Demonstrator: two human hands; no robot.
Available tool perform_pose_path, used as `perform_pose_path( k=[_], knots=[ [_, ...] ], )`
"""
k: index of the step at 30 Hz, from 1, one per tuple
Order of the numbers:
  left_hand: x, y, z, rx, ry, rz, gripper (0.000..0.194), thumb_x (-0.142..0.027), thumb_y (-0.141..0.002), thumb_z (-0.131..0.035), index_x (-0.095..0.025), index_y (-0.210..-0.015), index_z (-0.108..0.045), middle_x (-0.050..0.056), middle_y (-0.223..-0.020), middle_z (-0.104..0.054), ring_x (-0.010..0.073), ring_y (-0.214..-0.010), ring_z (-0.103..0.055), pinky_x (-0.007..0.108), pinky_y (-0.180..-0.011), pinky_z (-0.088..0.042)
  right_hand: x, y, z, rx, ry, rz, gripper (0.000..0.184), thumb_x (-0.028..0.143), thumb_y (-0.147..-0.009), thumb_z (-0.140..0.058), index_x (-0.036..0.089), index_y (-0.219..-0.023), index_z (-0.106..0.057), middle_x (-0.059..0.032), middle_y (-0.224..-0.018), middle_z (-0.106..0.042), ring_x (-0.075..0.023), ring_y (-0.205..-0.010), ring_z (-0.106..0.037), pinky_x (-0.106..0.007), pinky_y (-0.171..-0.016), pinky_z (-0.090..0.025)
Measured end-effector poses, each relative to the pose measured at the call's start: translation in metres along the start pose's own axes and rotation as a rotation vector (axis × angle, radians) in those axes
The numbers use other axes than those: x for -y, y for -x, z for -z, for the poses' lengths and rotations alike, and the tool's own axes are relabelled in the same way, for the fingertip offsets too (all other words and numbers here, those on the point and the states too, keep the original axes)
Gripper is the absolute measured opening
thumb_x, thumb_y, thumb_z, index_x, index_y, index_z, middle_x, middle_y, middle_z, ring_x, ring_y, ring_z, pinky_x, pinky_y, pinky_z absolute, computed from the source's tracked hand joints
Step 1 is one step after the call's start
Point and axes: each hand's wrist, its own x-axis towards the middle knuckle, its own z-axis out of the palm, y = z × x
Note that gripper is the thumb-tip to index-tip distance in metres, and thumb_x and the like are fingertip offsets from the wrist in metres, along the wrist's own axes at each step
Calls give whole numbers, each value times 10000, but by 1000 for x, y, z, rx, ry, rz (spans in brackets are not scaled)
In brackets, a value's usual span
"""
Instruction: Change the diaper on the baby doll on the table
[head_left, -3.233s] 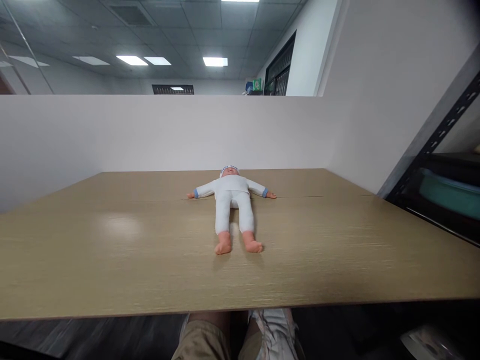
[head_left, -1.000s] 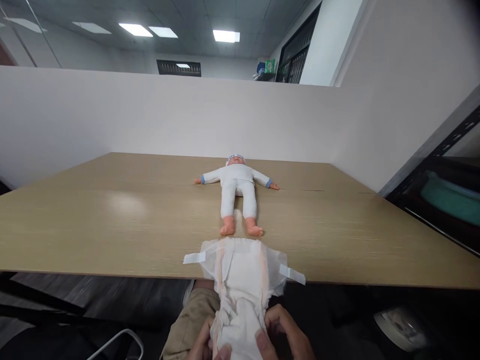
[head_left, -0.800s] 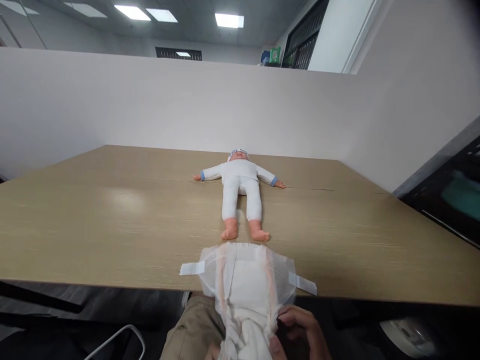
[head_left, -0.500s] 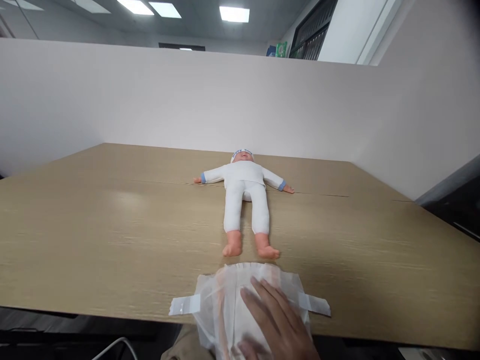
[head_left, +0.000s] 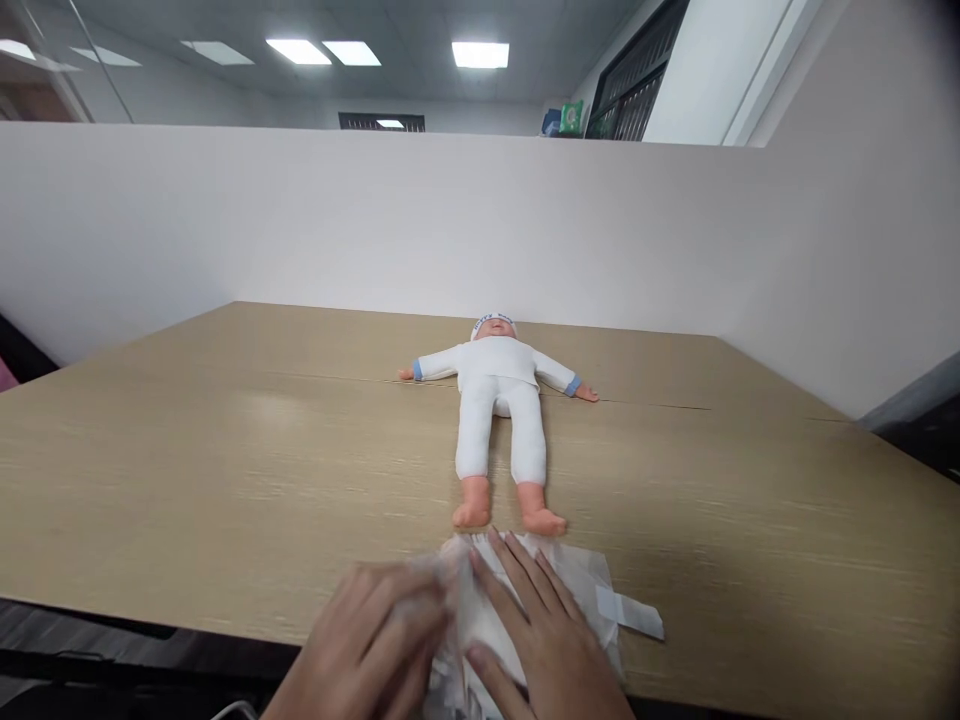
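An unfolded white diaper (head_left: 589, 575) lies at the front edge of the table, just below the doll's feet. Its right fastening tab (head_left: 637, 614) sticks out flat; the left tab is hidden behind my left hand. My right hand (head_left: 551, 635) rests flat on the diaper's middle, fingers stretched out. Curled at the diaper's left side, my left hand (head_left: 379, 630) pinches its thin edge, the fingers slightly blurred. A baby doll (head_left: 496, 360) in white clothes with blue cuffs and a white headband is on its back, arms spread, feet towards me.
The wooden table (head_left: 337, 470) has a thin seam running across it behind the doll's legs. A white partition (head_left: 375, 220) stands along the far side. Beyond its top, a green package (head_left: 571, 117) shows. A white cable (head_left: 236, 711) lies below the front edge.
My left hand has come into view and taken hold of the diaper's left side, covering the tab there. My right hand has slid slightly up the diaper. The camera view has tilted up slightly.
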Motion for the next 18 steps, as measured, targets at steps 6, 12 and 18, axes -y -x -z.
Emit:
perform_pose_path(
  k=[6, 12, 18],
  knots=[
    [34, -122, 5, 298, -396, -231, 617, -56, -1026, -564, -266, -1601, -488, 128, -1716, -450, 326, -1530, -487, 496, -1174, -502, 7, -3, 15, 19, -29, -38, 663, 427, -1079, -599, 265, -1700, -435, -47, -1743, -403, -353, -1544, -523, -567, -1183, -583],
    [64, -167, -24, 537, -524, -485, 1250, 32, -697, -825, -346, -1742, -253, 132, -1852, -119, 399, -1674, -255, 553, -1319, -324, 8, -2, 17, 67, -9, -51, 654, 454, -1091, -588, 271, -1700, -434, -38, -1746, -393, -352, -1558, -503, -589, -1191, -577],
    [65, -191, -38, 542, -476, -649, 859, -66, -745, -822, -259, -1543, -569, 128, -1837, -204, 381, -1636, -344, 486, -1253, -423, 3, 0, 14, 106, -42, -19, 737, 480, -1079, -586, 269, -1741, -341, -49, -1768, -334, -371, -1583, -463, -621, -1184, -573]
  ],
)
